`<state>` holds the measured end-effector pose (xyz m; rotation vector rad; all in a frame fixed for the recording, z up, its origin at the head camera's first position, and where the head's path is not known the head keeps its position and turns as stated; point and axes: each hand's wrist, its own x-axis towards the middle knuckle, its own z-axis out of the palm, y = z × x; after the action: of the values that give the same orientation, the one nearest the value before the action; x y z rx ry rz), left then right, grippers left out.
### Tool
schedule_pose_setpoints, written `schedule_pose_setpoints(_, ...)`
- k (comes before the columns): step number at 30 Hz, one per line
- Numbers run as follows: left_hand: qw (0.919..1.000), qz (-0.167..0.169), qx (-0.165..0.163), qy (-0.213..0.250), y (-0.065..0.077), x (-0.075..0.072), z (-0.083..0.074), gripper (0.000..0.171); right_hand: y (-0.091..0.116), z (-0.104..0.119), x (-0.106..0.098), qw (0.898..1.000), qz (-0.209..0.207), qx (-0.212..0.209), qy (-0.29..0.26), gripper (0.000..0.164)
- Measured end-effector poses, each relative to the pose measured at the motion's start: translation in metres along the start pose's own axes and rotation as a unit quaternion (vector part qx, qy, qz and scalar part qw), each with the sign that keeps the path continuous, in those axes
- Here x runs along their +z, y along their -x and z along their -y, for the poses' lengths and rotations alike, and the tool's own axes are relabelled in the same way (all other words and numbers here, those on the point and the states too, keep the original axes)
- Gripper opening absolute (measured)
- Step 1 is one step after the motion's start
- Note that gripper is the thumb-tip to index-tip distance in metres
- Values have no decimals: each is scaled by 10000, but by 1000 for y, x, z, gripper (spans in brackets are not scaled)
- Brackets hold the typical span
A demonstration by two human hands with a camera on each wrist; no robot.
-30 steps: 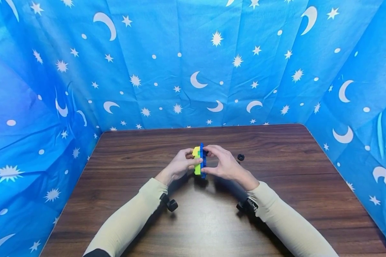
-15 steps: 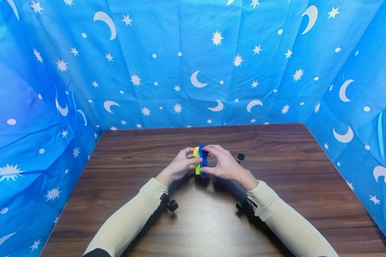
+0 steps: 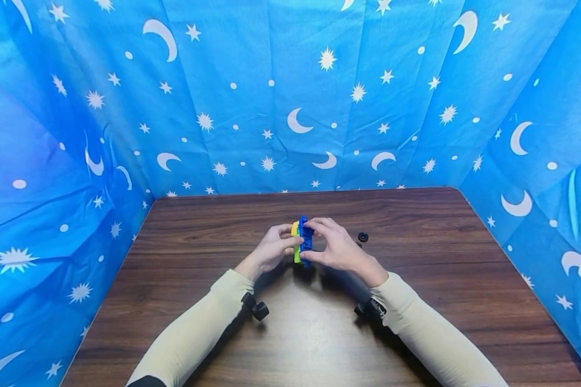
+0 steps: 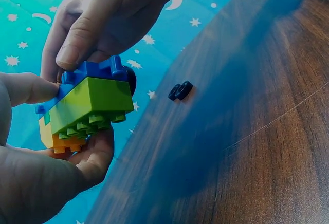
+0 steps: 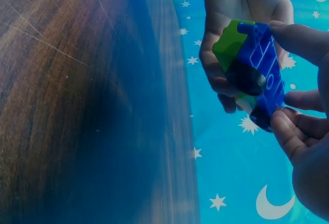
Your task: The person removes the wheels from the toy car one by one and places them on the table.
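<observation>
A small toy car of building bricks is held up between both hands, over the middle of the table. It has a blue base [image 3: 307,240], a lime green brick [image 4: 92,100] and a yellow-orange brick [image 4: 47,133]. Two black wheels [image 5: 245,78] show along one side of the base in the right wrist view. My left hand [image 3: 270,248] grips the brick side, thumb across the edge toward the base. With thumb and fingertips, my right hand [image 3: 339,248] pinches the blue base near its two ends. The bricks' studs point left, away from the right hand.
Two loose black wheels [image 4: 183,90] lie close together on the dark wooden table [image 3: 416,236], just beyond the right hand. A blue cloth [image 3: 252,107] with white moons and stars hangs behind the table and at both sides.
The toy car has turned slightly, so more of the blue base's underside faces the head camera. Both hands keep their grip and stay almost in place.
</observation>
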<state>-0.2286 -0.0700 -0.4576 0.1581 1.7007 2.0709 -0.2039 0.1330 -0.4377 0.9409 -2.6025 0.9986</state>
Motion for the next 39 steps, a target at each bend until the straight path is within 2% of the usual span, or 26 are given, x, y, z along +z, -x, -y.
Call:
schedule_pose_setpoints(7,9999,-8,80,147,0,-1,0,45,0,-8,-7,9995,-283,29,-151,78)
schedule_pose_setpoints(15,9991,145,131,369,3,-2,-2,40,3,-16,-7,9993,-108,121,-330,89)
schedule_pose_setpoints(24,9967,343,241,700,1,0,0,36,6,-21,0,9979,12,162,-625,101)
schedule_pose_setpoints(30,9946,626,285,776,1,-1,2,29,7,-25,2,9954,-37,51,-955,94)
schedule_pose_setpoints(36,9935,741,303,814,2,-1,3,37,4,-25,2,9948,-269,46,-979,73)
schedule_pose_setpoints(39,9930,740,272,881,2,-1,4,40,4,-24,2,9946,-338,97,-977,68)
